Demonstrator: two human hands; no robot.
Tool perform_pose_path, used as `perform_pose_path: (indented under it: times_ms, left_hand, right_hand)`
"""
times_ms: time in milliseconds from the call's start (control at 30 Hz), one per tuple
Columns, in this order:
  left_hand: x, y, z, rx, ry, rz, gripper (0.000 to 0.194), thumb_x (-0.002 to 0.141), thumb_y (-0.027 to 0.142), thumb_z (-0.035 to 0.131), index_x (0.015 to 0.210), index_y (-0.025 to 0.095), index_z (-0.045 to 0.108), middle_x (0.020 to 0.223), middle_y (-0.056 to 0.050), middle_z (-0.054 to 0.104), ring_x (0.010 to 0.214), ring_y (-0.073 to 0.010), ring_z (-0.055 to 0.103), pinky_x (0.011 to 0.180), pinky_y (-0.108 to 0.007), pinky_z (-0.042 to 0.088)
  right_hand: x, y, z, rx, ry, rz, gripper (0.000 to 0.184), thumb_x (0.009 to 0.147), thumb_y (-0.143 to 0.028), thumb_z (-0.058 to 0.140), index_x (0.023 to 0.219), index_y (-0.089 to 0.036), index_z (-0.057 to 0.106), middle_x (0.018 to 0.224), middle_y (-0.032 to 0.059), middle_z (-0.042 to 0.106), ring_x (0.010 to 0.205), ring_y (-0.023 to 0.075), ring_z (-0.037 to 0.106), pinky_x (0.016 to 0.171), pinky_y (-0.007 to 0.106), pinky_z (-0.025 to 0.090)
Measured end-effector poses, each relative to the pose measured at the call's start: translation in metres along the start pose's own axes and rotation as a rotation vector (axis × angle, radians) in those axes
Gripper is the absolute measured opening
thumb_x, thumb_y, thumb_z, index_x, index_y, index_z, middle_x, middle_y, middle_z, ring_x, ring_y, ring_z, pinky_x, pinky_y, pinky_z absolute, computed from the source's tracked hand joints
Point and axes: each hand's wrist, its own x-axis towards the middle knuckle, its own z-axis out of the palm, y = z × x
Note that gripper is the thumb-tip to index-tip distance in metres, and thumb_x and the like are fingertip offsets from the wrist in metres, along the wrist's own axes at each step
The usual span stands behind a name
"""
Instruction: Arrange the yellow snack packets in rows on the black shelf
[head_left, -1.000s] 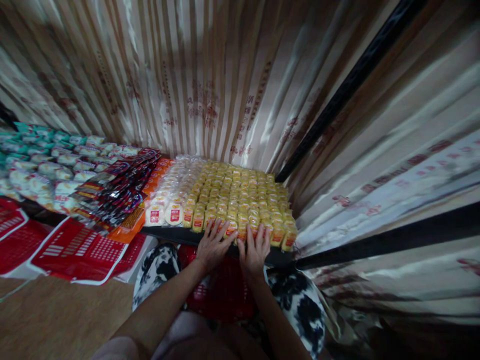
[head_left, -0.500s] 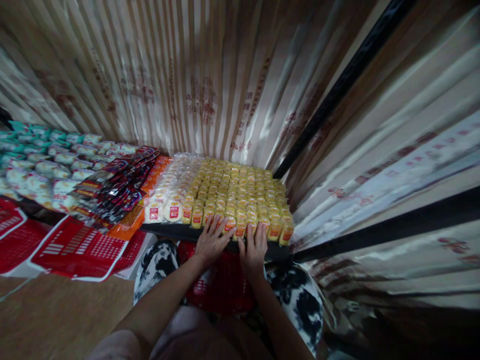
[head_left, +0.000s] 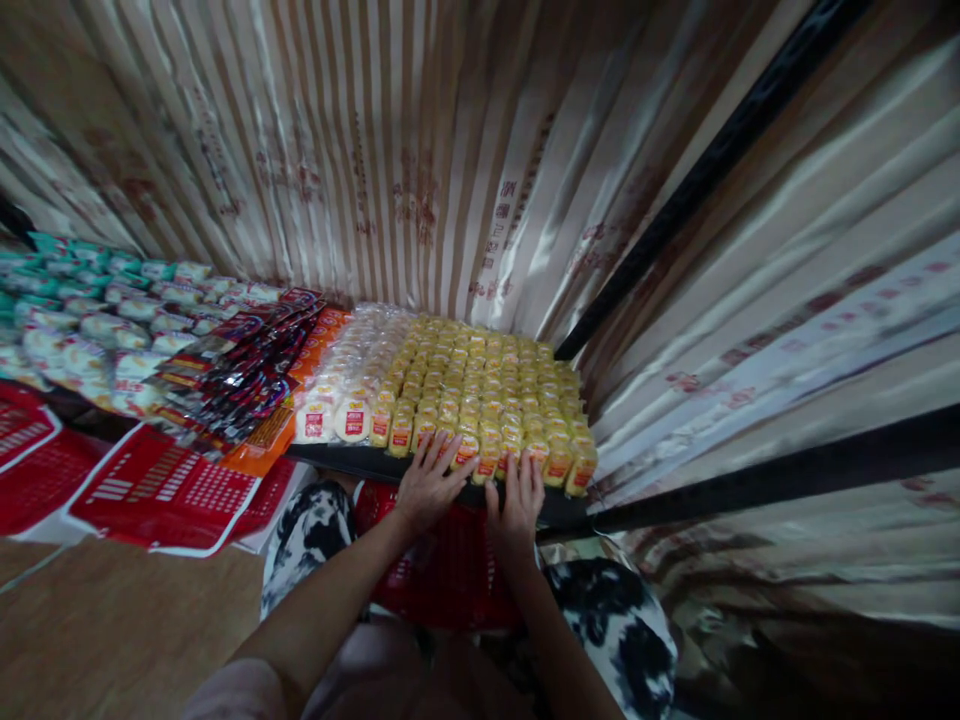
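Rows of small yellow snack packets (head_left: 480, 380) with red labels stand packed together on a dark shelf (head_left: 352, 460). Against the front of these rows rests my left hand (head_left: 433, 485), its fingers apart and stretched over the packets. A little to its right, my right hand (head_left: 516, 500) touches the front packets with its fingers extended and thumb apart. Neither hand is wrapped around a packet. Just left of the yellow rows are clear-wrapped white round snacks (head_left: 352, 420) with red labels.
Dark red-and-black packets (head_left: 240, 370) lie over orange packets (head_left: 262, 445), with green-and-white packets (head_left: 97, 320) farther left. Red printed bags (head_left: 165, 495) hang below the shelf. A striped curtain (head_left: 337, 150) rises behind, and a black bar (head_left: 712, 170) slants at right.
The view has shifted slightly, so the shelf goods sit a little farther right. Both hands stay at the front of the yellow packets, with barely any movement.
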Motion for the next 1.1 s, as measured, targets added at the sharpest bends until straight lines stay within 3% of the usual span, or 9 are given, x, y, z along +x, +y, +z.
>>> perform_pose_path:
  times_ms: [233,433,667,867,1100]
  left_hand:
    - [-0.002,-0.002,0.001,-0.059,-0.008,0.036,0.050,0.086,0.038,0.049,0.134,0.037,0.036,0.147,-0.004,0.027,0.134,-0.0290,0.024,0.109,-0.050,0.019]
    - [-0.013,0.002,-0.003,-0.086,0.004,0.087,0.050,0.087,0.036,0.048,0.134,0.037,0.035,0.148,0.001,0.023,0.136,-0.0290,0.016,0.109,-0.049,0.018]
    - [-0.018,0.006,-0.007,-0.117,-0.090,0.106,0.048,0.088,0.027,0.042,0.136,0.027,0.035,0.148,0.000,0.025,0.137,-0.0248,0.014,0.111,-0.047,0.016]
    - [-0.020,0.008,-0.019,-0.163,-0.136,0.105,0.051,0.090,0.028,0.038,0.139,0.024,0.027,0.150,0.002,0.014,0.138,-0.0257,0.005,0.112,-0.047,0.012]
    - [-0.021,0.004,-0.034,-0.271,-0.244,0.133,0.050,0.092,0.030,0.034,0.140,0.020,0.026,0.149,-0.001,0.019,0.138,-0.0220,0.004,0.112,-0.044,0.015]
  right_hand:
    - [0.003,-0.002,-0.005,-0.030,0.060,-0.006,0.060,0.089,-0.030,0.041,0.143,-0.018,0.016,0.149,0.0155,0.017,0.135,0.0334,0.016,0.100,0.056,0.029]
    - [-0.008,-0.003,-0.010,-0.004,0.007,-0.035,0.059,0.090,-0.030,0.037,0.143,-0.018,0.015,0.146,0.0135,0.026,0.135,0.0310,0.018,0.101,0.054,0.031]
    - [-0.013,-0.003,-0.005,-0.006,-0.003,-0.054,0.057,0.090,-0.029,0.036,0.143,-0.018,0.017,0.146,0.0128,0.027,0.134,0.0297,0.020,0.100,0.053,0.033]
    - [-0.012,-0.005,-0.010,-0.004,0.037,-0.074,0.057,0.090,-0.032,0.035,0.143,-0.021,0.017,0.149,0.0114,0.017,0.134,0.0320,0.020,0.099,0.055,0.031]
    - [-0.015,-0.006,-0.002,-0.057,0.051,-0.106,0.056,0.091,-0.038,0.031,0.142,-0.019,0.020,0.143,0.0118,0.033,0.130,0.0292,0.028,0.100,0.051,0.033]
